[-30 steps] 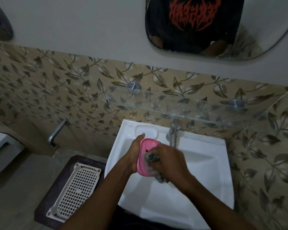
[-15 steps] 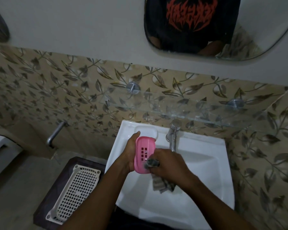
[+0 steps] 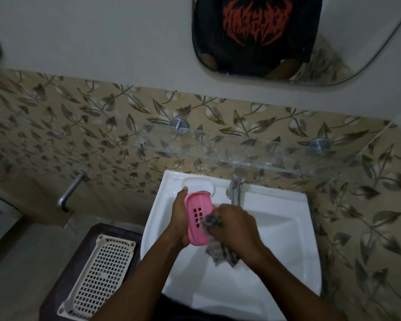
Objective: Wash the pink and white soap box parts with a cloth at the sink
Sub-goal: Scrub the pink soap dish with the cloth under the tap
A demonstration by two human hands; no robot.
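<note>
1. Where the floor shows at far left: white perforated basket (image 3: 100, 276) lying flat on dark mat (image 3: 63, 269), wall spout (image 3: 68, 193) above it, both well apart from sink (image 3: 287, 262).
2. Left hand (image 3: 180, 222) clasped around pink soap box part (image 3: 198, 220); thumb along its left edge, fingers hidden behind. Part held upright over the basin's left half, slotted face toward the camera.
3. Grey cloth (image 3: 220, 247) pressed against the part's lower right edge, loose end hanging below.
4. Right hand (image 3: 236, 230) fisted tight on the cloth, just right of the part, knuckles up.
5. Tap (image 3: 235, 188) behind the right hand; glass shelf (image 3: 252, 154) above; mirror (image 3: 287, 42) higher, at right.
6. White part: cannot tell where.
</note>
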